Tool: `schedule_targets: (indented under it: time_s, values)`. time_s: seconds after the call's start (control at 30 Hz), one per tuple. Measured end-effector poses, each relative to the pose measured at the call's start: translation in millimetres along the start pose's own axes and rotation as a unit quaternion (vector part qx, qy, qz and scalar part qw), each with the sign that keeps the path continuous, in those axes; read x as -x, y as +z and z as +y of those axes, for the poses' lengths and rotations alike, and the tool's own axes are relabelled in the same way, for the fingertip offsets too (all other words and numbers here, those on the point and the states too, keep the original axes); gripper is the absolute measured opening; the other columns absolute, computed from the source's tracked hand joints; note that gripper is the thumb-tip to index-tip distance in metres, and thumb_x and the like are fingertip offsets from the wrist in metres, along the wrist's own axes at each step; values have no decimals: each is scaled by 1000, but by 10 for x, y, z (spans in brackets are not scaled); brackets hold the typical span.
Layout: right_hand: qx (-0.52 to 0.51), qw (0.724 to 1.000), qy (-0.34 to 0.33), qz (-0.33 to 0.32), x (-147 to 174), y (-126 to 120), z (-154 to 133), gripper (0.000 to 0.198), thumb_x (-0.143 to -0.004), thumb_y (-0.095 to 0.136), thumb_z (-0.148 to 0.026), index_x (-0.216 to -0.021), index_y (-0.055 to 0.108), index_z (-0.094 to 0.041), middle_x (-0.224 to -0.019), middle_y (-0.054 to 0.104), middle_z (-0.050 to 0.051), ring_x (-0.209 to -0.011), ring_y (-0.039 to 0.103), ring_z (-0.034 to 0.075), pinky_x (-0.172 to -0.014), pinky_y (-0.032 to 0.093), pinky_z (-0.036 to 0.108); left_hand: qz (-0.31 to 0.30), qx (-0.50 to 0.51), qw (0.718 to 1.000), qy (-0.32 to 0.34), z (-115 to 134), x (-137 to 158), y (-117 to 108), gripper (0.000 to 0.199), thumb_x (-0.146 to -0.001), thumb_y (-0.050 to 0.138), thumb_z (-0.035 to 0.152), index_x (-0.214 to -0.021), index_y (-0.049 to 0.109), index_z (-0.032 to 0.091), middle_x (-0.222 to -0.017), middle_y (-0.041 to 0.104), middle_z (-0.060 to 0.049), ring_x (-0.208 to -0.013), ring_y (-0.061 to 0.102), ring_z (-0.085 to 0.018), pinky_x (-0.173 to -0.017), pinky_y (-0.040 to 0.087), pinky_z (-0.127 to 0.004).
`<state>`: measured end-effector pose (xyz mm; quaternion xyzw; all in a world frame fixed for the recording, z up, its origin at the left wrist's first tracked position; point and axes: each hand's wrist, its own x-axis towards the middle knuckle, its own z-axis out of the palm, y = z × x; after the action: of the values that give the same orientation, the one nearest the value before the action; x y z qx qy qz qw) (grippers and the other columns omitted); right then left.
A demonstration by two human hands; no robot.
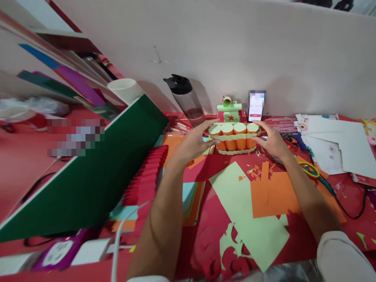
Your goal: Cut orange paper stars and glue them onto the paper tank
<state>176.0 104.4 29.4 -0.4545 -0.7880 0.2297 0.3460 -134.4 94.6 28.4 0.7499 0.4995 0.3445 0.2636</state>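
Both hands grip a paper craft holder (235, 138) made of orange tubes between pale green scalloped bands, standing upright on the red table. My left hand (197, 144) closes on its left end, thumb in front and fingers at the upper edge. On the other end, my right hand (272, 141) is closed the same way. Right behind the holder sits a small light green paper model (230, 112) with rolled tubes and a red star. A phone (256, 106) showing a lit screen leans on the wall.
Light green sheet (249, 217), orange paper (274, 196) and cut scraps (232, 243) lie in front. Yellow-handled scissors (310, 169) and white sheets (337, 145) are at right. A tilted green board (96, 172), red pleated paper (147, 172), a bottle (188, 102) and a white cable (117, 239) are left.
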Motion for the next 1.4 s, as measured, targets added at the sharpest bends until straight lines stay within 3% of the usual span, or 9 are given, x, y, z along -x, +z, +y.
schedule_targets:
  time_s: [0.33,0.5,0.6,0.67,0.77,0.9,1.0,1.17,1.4]
  values:
    - [-49,999,3,3,-10,92,81,62,-98,63,-26,-158,52,-33,-160,58,6,-147,56,27,-123,46,50,58,-35,998,10,-26,-10,7,56,-93,73,49,-143,62,26,-148,65,-11,-129,63,-34,-114,50,-49]
    - [-52,998,4,-20,-13,-102,30,62,-94,66,-23,-154,54,-34,-159,57,7,-135,62,28,-109,57,48,82,-108,989,55,310,57,-40,55,-94,71,37,-147,59,27,-153,57,-11,-147,48,-36,-125,38,-56]
    - [-21,999,20,-13,-4,-267,-48,54,-94,66,-23,-147,59,-30,-140,69,9,-122,68,27,-101,59,46,99,-118,985,81,587,121,-32,44,-97,67,31,-140,64,28,-148,59,-9,-142,52,-33,-120,43,-52]
    - [1,999,34,-24,12,-373,-94,45,-94,66,-24,-139,65,-27,-125,75,8,-110,71,26,-96,58,44,59,-112,987,101,729,159,11,29,-100,63,31,-127,70,26,-131,68,-8,-128,61,-31,-114,47,-49]
    - [41,996,43,-69,41,-499,-125,30,-95,66,-26,-124,71,-24,-108,78,7,-96,72,24,-87,56,39,-98,-92,986,95,814,180,157,20,-100,60,35,-112,75,27,-106,76,-5,-95,71,-27,-91,55,-40]
    - [120,978,38,-166,63,-574,-87,23,-95,66,-27,-118,72,-24,-101,78,5,-89,71,24,-80,50,36,-277,-85,955,64,727,150,535,22,-96,63,31,-114,74,28,-112,79,-8,-100,74,-31,-83,53,-37]
    - [165,952,51,-252,69,-568,-27,18,-95,65,-24,-112,72,-24,-94,78,4,-82,70,24,-76,48,35,-269,-98,956,60,642,135,920,36,-96,66,41,-129,68,25,-132,72,-14,-121,69,-36,-91,54,-39]
    - [148,932,41,-327,74,-525,84,10,-88,68,-18,-93,71,-27,-75,73,1,-86,72,28,-84,51,38,-284,-140,948,22,597,159,1449,67,-95,69,55,-149,52,20,-139,64,-22,-117,69,-38,-89,56,-44]
    - [147,935,38,-320,84,-552,110,13,-87,66,-17,-94,69,-27,-78,74,2,-93,73,28,-90,53,41,-277,-110,955,9,544,164,1608,57,-93,72,31,-147,55,25,-128,69,-14,-120,67,-35,-92,56,-44]
